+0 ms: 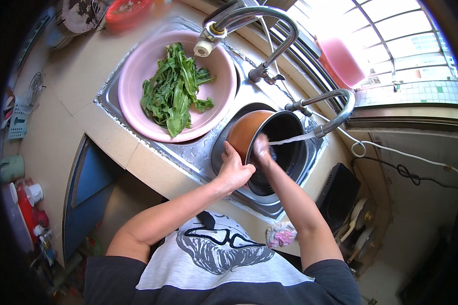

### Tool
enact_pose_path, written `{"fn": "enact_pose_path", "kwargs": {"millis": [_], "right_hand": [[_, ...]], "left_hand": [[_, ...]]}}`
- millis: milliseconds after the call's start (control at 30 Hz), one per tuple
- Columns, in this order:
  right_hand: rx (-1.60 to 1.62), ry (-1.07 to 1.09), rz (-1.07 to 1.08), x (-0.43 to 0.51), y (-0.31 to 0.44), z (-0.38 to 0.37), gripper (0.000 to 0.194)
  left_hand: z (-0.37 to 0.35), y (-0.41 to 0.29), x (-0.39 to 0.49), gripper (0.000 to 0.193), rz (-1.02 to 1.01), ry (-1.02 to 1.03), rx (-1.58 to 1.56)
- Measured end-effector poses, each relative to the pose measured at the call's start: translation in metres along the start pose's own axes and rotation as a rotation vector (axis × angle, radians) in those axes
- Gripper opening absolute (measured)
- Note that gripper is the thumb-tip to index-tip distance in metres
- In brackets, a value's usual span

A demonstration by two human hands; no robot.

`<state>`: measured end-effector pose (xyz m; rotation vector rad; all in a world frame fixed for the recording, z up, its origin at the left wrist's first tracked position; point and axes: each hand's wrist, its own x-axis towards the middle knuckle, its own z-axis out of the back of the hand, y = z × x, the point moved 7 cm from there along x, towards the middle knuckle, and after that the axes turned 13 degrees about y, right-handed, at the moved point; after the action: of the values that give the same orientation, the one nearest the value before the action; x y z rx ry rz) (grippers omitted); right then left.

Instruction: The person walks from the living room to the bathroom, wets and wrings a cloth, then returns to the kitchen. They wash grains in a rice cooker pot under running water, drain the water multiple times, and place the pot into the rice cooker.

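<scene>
An orange-brown pot (pixel 248 127) with a dark inside is tipped on its side in the right basin of a steel double sink (pixel 192 159). My left hand (pixel 235 167) grips its near rim, thumb over the edge. My right hand (pixel 261 148) reaches into the pot against the inner wall; it is blurred, and whether it holds anything cannot be told. A stream of water (pixel 292 140) runs from the lower curved faucet (pixel 345 110) into the pot. Over the left basin sits a pink plastic basin (pixel 131 91) holding green leafy vegetables (pixel 177 89).
A second, taller faucet (pixel 286 42) arches over the sink's back edge. A crumpled cloth (pixel 281 234) lies by the front counter edge. To the right are a black appliance (pixel 339 188) and several lids (pixel 360 217). A blue cabinet door (pixel 87 190) stands ajar below the counter.
</scene>
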<state>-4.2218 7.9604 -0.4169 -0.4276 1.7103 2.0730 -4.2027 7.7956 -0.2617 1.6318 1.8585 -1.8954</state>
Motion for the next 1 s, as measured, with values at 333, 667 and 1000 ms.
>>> {"fn": "enact_pose_path", "kwargs": {"millis": [333,667,1000], "right_hand": [[0.278,0.547,0.015,-0.049,0.034,-0.052,0.032],[-1.446,-0.028,0.646,-0.034,0.103,-0.012,0.034],[-0.580,0.199,0.119,-0.065,0.023,-0.038,0.028]], "left_hand": [[0.005,-0.005,0.005,0.105,-0.010,0.002,-0.030],[-0.001,-0.008,-0.003,0.105,0.050,0.070,-0.060],[0.011,-0.014,0.010,0.103,0.058,-0.070,0.002]]}}
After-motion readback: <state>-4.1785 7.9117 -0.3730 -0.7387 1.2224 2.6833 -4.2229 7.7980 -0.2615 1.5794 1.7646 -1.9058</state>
